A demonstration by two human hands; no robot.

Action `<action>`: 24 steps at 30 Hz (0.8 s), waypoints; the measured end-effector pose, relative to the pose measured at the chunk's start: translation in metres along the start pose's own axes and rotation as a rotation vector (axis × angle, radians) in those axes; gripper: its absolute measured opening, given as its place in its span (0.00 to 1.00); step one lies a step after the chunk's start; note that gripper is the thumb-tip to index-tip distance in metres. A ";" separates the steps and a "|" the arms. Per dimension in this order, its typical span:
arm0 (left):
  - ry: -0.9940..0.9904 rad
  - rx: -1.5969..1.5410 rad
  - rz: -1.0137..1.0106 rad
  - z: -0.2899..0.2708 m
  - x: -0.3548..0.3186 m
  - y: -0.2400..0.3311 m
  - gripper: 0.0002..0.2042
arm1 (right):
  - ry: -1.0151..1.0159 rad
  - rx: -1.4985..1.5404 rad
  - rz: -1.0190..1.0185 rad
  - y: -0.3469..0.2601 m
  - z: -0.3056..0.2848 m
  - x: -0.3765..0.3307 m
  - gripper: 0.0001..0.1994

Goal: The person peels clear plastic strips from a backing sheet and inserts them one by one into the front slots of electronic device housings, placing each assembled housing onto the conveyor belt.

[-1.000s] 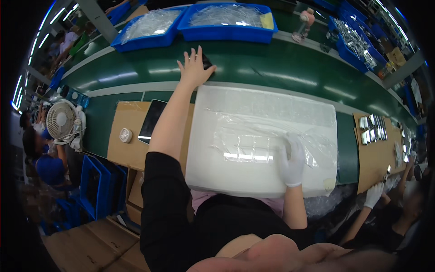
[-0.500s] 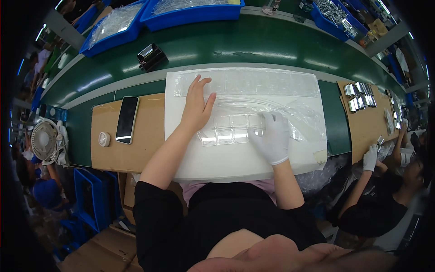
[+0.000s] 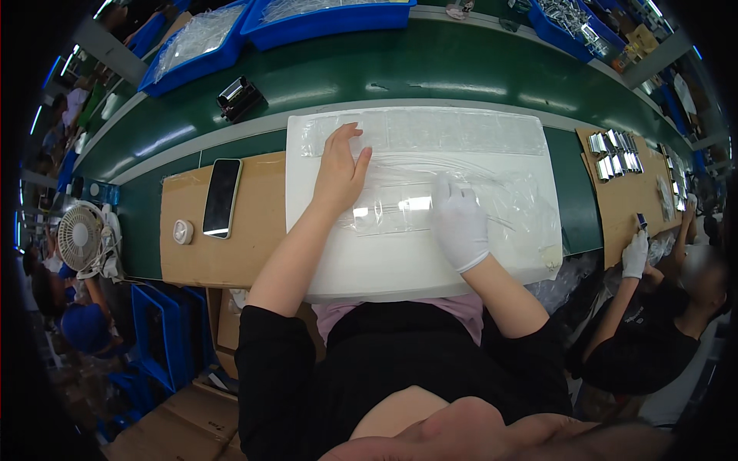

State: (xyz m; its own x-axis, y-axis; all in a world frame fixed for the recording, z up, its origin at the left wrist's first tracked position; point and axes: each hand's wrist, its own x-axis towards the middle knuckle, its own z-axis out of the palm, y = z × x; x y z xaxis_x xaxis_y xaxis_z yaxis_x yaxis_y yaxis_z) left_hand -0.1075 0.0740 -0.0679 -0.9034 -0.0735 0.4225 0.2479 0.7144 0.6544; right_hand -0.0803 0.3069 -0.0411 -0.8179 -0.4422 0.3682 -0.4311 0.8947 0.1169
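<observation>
Plastic film (image 3: pixel 400 211) lies flat under both hands' fingers (image 3: pixel 453 196).

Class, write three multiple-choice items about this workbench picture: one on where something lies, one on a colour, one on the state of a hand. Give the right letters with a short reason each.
1. Where does the smartphone lie?
A. on the cardboard sheet left of the white board
B. in a blue tray
C. on the white board

2. What colour is the glove on the right hand?
A. blue
B. white
C. black

3. How is the left hand?
A. clenched around the small fan
B. lifted clear of the bench
C. bare, flat on the clear plastic film

Answers: 1 A, the phone rests on brown cardboard beside the board; 2 B, the glove is white; 3 C, the ungloved fingers are spread on the film.
</observation>
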 end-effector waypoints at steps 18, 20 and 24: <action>0.109 -0.101 -0.051 -0.007 0.004 -0.010 0.17 | -0.072 2.177 0.692 0.090 -0.008 0.011 0.23; 0.084 -0.349 -0.173 -0.004 -0.002 -0.014 0.16 | -0.146 2.239 0.614 0.073 -0.014 0.021 0.19; 0.075 -0.593 -0.197 -0.011 0.004 -0.001 0.13 | -0.266 2.015 0.414 0.047 -0.024 0.058 0.15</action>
State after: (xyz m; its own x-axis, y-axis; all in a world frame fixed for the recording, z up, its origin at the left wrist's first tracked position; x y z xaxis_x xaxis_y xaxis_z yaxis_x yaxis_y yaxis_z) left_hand -0.1073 0.0649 -0.0599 -0.9303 -0.2285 0.2869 0.2503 0.1764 0.9520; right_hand -0.1394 0.3250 0.0077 -0.8977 -0.4394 -0.0324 0.1816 -0.3020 -0.9359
